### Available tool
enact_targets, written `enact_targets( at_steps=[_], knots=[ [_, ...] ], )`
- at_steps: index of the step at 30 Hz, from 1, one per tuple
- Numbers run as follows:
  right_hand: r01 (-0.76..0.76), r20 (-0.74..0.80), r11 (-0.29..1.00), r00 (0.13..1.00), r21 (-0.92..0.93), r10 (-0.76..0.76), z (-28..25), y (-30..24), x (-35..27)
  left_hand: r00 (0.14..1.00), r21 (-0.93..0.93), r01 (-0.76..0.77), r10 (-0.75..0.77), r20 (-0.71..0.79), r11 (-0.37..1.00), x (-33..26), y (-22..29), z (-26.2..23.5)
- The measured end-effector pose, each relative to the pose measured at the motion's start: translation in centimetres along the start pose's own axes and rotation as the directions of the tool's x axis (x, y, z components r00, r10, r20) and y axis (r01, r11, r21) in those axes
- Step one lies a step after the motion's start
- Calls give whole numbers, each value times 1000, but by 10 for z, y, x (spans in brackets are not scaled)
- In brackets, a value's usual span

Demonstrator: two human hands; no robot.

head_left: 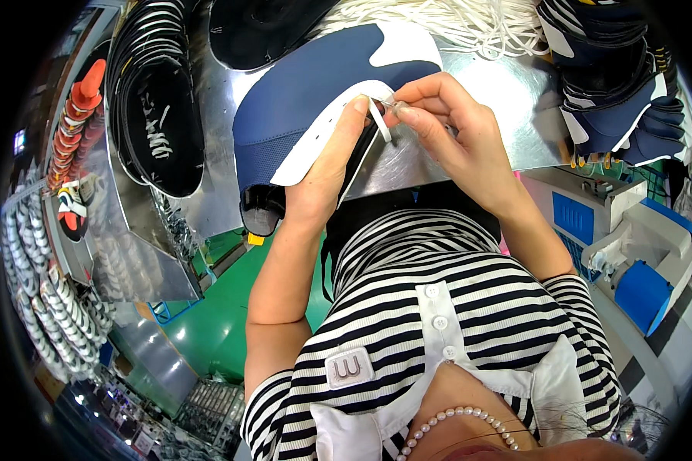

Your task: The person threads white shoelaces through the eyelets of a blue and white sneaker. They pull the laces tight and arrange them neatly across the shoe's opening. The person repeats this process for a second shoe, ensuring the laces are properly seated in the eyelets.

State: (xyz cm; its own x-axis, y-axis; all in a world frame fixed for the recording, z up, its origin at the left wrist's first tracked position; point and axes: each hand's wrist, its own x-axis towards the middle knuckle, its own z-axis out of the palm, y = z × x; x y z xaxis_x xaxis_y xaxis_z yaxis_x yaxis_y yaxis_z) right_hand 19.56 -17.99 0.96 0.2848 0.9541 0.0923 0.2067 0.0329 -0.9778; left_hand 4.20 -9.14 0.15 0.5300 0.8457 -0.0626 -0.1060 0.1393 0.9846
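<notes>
In the head view, a navy shoe upper point(307, 100) with a white eyelet strip lies at upper centre of the frame, over the near edge of a shiny metal counter point(515, 115). The left hand point(327, 173) comes up from below centre and is closed on the upper's white strip, thumb on top, fingers hidden behind the material. The right hand point(454, 131), just right of it, has thumb and forefinger pinched shut on a white lace point(378, 121) right at the strip's upper end; the lace end hangs down between the two hands. The two hands are nearly touching at the fingertips.

Behind the upper, at top centre, a heap of loose white laces point(469, 23) lies on the counter. A black upper point(261, 27) sits at the top edge, left of the heap. At upper right a stack of navy and white uppers point(615, 84) rests on the counter. At upper left, black insoles point(158, 100) lie fanned in a row, with orange pieces point(84, 92) further left. A blue and white machine point(630, 246) stands at right. Green floor point(215, 323) shows at lower left. The person's striped shirt point(454, 323) fills the lower centre.
</notes>
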Motion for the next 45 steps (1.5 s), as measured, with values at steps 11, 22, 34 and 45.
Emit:
enact_targets(
  at_steps=[11, 22, 34, 45],
  knots=[
    [76, -76, 894, 990, -442, -122, 16, 18, 17, 850, 821, -472, 412, 327, 322, -6, 15, 20],
    [-130, -112, 940, 989, -315, 100, -56, 11, 16, 972, -91, 235, -230, 56, 968, 0, -12, -5],
    [-216, -205, 950, 943, 225, 263, -29, 41, 33, 943, 776, -284, 16, 334, 564, -1, -2, -28],
    [-15, 7, 996, 1000, -87, 16, 14, 40, 23, 838, 802, -468, 474, 270, 371, 12, 15, -15]
  ],
)
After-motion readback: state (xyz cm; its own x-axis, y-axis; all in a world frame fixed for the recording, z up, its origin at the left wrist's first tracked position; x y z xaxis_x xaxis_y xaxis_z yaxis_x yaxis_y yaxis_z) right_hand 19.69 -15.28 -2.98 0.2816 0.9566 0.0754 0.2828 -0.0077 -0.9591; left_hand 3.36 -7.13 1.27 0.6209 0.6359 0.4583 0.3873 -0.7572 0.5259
